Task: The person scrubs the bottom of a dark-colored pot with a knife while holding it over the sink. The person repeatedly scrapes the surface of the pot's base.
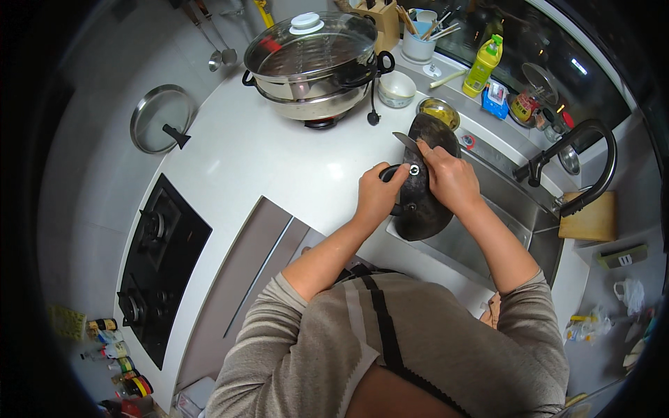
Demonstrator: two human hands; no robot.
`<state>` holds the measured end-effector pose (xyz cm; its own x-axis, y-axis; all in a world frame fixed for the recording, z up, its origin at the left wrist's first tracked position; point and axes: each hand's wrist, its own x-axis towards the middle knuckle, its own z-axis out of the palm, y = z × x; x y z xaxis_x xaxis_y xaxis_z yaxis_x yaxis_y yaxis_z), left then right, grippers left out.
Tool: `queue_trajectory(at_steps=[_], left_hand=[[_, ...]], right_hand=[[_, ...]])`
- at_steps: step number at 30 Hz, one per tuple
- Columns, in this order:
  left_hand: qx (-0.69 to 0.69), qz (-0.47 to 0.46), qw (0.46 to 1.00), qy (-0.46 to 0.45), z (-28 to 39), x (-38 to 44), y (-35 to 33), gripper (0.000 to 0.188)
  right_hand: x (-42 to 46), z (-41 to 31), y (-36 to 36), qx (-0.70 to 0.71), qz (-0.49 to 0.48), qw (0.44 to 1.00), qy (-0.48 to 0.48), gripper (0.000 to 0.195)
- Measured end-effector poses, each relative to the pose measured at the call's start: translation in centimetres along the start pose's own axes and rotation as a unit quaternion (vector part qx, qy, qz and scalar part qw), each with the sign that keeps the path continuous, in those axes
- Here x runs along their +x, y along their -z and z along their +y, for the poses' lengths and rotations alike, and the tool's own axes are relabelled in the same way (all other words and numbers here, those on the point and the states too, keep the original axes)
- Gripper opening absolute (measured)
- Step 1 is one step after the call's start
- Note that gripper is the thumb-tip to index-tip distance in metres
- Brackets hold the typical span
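Observation:
A dark, blackened pan (424, 219) is held on its side over the left edge of the steel sink (470, 256), its outer face towards me. My left hand (380, 190) grips its black loop handle (389, 173), the thumb near a round metal rivet. In my right hand (449, 175) is a knife, its blade (406, 141) lying against the pan's upper part and its tip pointing left. The knife's handle is hidden in my fingers. Just behind the pan stands a small steel bowl (453, 112) with something yellow in it.
A large steamer (313, 83) with a glass lid stands on the white counter (292, 157), a patterned bowl (397, 90) beside it. The black faucet (609, 151) arches over the sink's right side. A yellow bottle (480, 70) stands on the sill. The cooktop (170, 261) is at left.

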<state>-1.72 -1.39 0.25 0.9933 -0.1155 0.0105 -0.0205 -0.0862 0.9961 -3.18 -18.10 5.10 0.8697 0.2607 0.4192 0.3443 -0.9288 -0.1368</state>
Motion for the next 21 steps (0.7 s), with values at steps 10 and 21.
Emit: queue_trajectory(at_steps=[10, 21], left_hand=[[-0.008, 0.005, 1.0, 0.013, 0.7, -0.2, 0.0, 0.037], [-0.01, 0.007, 1.0, 0.008, 0.5, -0.1, 0.1, 0.038]], right_hand=[[-1.0, -0.3, 0.4, -0.008, -0.025, 0.999, -0.017, 0.052], [-2.4, -0.8, 0.5, 0.005, -0.039, 0.999, -0.019, 0.052]])
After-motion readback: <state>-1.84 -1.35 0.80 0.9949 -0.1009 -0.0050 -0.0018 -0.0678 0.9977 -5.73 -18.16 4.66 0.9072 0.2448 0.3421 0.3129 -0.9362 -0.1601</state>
